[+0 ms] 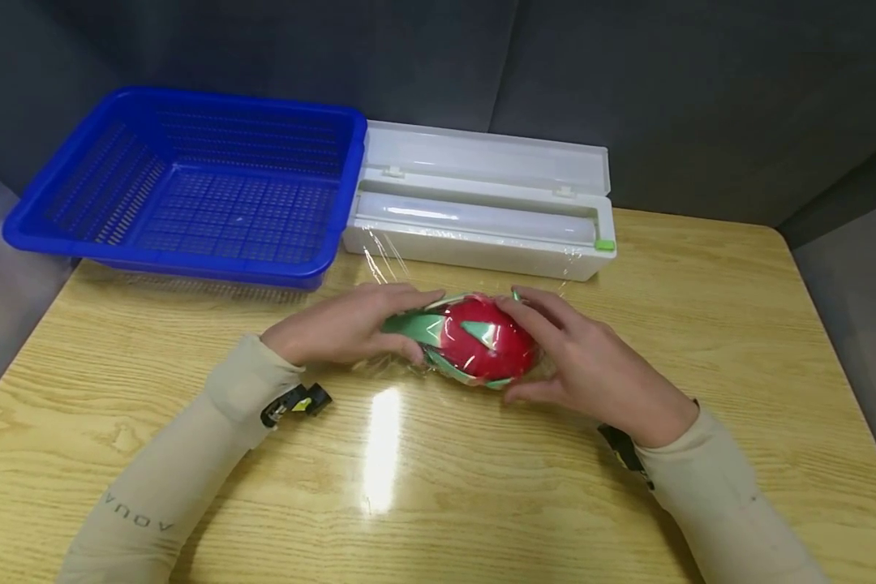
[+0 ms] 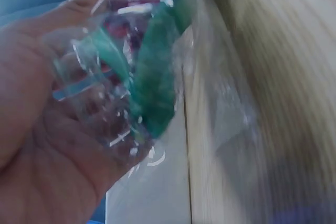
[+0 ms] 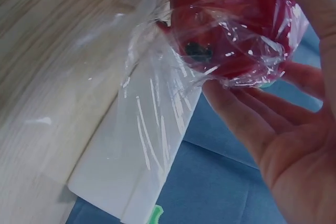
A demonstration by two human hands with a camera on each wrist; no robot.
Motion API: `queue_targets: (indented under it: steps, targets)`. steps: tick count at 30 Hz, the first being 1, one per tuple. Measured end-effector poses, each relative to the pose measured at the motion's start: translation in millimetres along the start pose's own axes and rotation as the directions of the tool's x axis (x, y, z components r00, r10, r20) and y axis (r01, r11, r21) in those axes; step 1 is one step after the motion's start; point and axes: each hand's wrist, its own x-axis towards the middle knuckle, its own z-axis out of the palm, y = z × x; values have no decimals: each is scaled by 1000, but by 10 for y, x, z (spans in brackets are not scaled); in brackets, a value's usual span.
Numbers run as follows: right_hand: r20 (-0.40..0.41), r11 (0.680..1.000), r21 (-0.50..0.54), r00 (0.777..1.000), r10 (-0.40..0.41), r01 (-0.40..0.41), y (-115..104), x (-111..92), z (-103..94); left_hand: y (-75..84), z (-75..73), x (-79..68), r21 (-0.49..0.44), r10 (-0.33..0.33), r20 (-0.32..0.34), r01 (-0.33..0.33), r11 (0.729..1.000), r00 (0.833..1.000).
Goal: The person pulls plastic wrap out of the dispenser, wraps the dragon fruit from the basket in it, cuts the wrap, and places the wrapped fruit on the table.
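A red dragon fruit (image 1: 486,339) with green leafy scales lies on its side between both hands, covered in clear plastic wrap. My left hand (image 1: 350,326) grips its green leafy end, thumb at the near side and fingers at the far side. Around the round red end curl the fingers and thumb of my right hand (image 1: 580,357). Loose cling film (image 3: 152,103) stretches from the fruit toward the white dispenser box in the right wrist view. Crumpled film also covers the green scales (image 2: 157,72) in the left wrist view.
Behind the fruit stands a white cling film dispenser (image 1: 474,253), its lid raised, with a film roll (image 1: 474,219) inside and a green slider (image 1: 604,244) at its right end. A blue plastic basket (image 1: 321,258) sits at the back left of the wooden table (image 1: 482,503).
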Motion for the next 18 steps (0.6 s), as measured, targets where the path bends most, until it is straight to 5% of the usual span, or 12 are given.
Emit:
queue_targets:
  steps: [18]
  targets:
    - [31, 999, -19, 998, 52, -51, 82, 40, 88, -22, -19, -38, 53, -50, 37, 48, 997, 998]
